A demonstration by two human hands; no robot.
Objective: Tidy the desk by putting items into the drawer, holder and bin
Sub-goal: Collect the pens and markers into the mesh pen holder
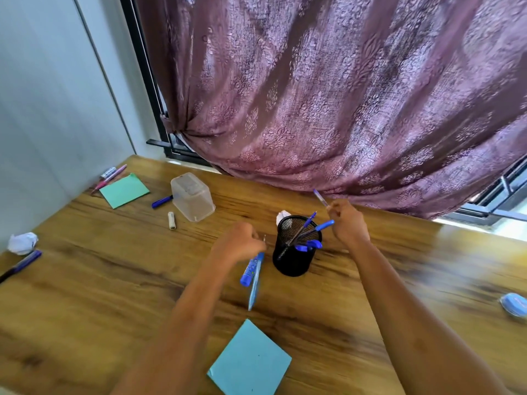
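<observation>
Blue note pad [249, 360]: lay flat at the desk's [85, 295] near edge.
Left hand [239, 245]: curled tight round blue pens [253, 277], hung below the fist, just left of the holder.
Mesh pen holder [295, 260]: stood upright between both hands.
Right hand [349, 220]: pinched a clear pen [320, 198], pointed up and away, above and right of the holder.
Crumpled paper [282, 217]: lay just behind the holder.
</observation>
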